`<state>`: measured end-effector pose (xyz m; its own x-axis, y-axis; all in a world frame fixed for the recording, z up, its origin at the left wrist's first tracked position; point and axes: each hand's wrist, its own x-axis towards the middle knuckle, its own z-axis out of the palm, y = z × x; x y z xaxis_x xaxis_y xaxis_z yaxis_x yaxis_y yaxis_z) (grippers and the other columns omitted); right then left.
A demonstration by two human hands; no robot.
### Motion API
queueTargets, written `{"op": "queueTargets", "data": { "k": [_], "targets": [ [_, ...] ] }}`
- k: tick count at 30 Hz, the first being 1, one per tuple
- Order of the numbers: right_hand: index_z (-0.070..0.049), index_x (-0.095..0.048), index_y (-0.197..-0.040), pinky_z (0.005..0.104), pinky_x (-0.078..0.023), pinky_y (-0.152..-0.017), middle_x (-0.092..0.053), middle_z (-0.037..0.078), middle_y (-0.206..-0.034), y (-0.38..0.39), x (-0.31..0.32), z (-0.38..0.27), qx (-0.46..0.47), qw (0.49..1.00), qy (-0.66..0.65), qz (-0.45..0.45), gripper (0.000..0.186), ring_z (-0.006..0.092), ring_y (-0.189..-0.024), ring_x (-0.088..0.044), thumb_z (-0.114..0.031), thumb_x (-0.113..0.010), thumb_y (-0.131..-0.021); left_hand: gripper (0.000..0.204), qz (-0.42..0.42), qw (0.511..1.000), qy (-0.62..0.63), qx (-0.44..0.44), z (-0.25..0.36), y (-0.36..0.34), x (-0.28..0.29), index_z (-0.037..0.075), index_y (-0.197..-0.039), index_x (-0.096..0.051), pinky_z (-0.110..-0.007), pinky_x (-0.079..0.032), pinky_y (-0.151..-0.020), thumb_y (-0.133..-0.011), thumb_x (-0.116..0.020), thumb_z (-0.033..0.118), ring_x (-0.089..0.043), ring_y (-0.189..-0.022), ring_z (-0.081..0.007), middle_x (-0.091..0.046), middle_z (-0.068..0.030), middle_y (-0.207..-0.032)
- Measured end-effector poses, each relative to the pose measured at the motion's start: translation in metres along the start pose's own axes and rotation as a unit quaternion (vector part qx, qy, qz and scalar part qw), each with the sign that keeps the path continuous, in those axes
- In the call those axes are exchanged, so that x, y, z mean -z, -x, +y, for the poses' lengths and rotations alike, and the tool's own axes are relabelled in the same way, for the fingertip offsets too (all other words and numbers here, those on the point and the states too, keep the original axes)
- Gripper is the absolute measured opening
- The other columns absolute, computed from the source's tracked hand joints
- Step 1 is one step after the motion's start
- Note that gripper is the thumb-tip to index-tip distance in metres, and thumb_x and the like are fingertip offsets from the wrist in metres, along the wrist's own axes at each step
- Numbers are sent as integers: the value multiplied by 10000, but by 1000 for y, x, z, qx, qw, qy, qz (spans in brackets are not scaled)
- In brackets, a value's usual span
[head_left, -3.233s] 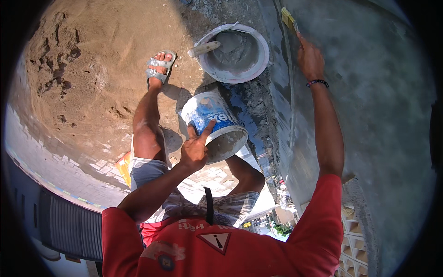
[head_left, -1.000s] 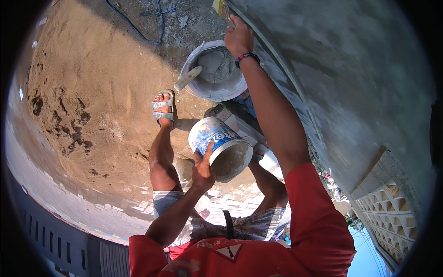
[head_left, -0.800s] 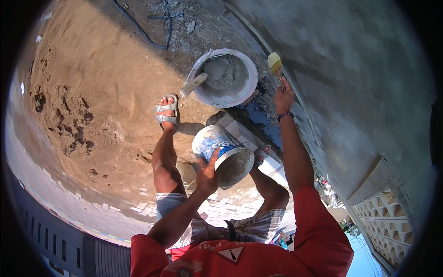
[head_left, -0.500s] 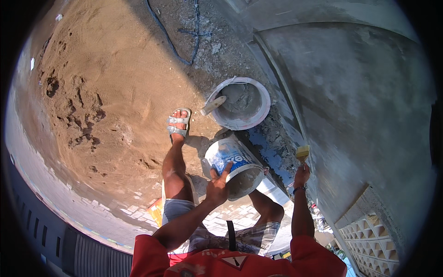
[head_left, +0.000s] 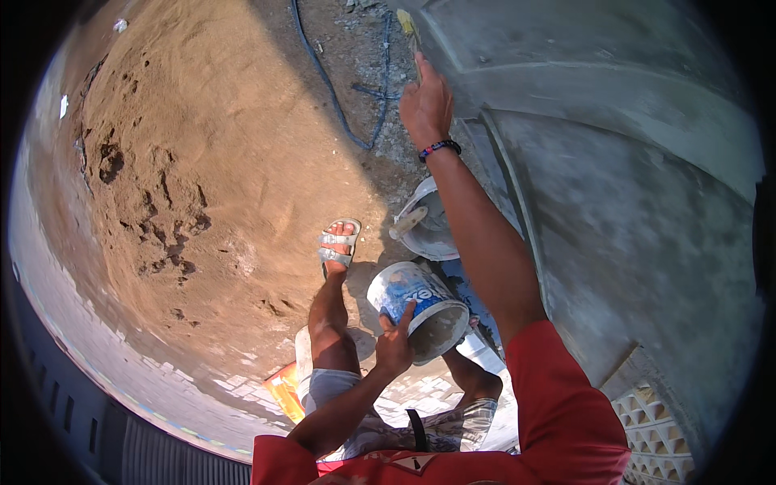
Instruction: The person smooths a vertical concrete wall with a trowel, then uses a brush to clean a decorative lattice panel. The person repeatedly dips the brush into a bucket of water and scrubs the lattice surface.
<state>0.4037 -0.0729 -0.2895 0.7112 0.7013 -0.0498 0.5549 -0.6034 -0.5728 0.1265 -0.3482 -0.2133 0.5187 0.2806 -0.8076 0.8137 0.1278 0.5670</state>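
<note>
My left hand grips the near side of a white and blue bucket, which is tilted with its mouth toward me; grey liquid or residue shows inside. Stretched far forward, my right hand is closed round the handle of a paintbrush with pale yellow bristles. The brush is at the edge of the grey plastered wall; whether the bristles touch it I cannot tell. Beyond the held bucket stands a second bucket of grey mix with a wooden-handled tool in it, partly hidden by my right forearm.
A broad heap of brown sand lies to the left, with my sandalled foot at its edge. A dark blue hose or rope loops over the ground ahead. An orange bag and a perforated block panel are nearer me.
My right hand has swung the brush forward and left along the wall, from beside the held bucket to the far end. My left hand keeps the bucket about where it was.
</note>
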Motion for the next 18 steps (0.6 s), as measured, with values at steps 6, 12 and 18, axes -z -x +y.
{"op": "queueTargets", "data": {
  "k": [6,12,18],
  "targets": [
    [-173,-540,-1307,489,-479,-849,-568,256,-1003,-56,6,-1,53,976,209,-38,495,444,-933,-590,-87,-573,-820,902,42,999,15,-5,-9,1,14,341,-1478,-208,-456,-541,-673,-741,-567,-35,-632,-792,-481,-251,-490,-1298],
    [-67,-592,-1191,462,-520,-786,-588,261,-1043,-75,33,38,166,910,354,-139,342,432,-889,-633,-80,-512,-858,918,-3,998,51,34,1,0,27,352,-1478,-199,-460,-539,-695,-737,-583,-32,-631,-800,-488,-204,-467,-1349],
    [-101,-616,-1189,491,-473,-833,-644,232,-998,-103,51,20,206,895,354,-175,401,396,-931,-608,-14,-470,-827,926,-13,997,55,49,8,-3,28,345,-1474,-204,-480,-534,-713,-724,-591,-35,-627,-815,-492,-215,-437,-1353]
  ]
}}
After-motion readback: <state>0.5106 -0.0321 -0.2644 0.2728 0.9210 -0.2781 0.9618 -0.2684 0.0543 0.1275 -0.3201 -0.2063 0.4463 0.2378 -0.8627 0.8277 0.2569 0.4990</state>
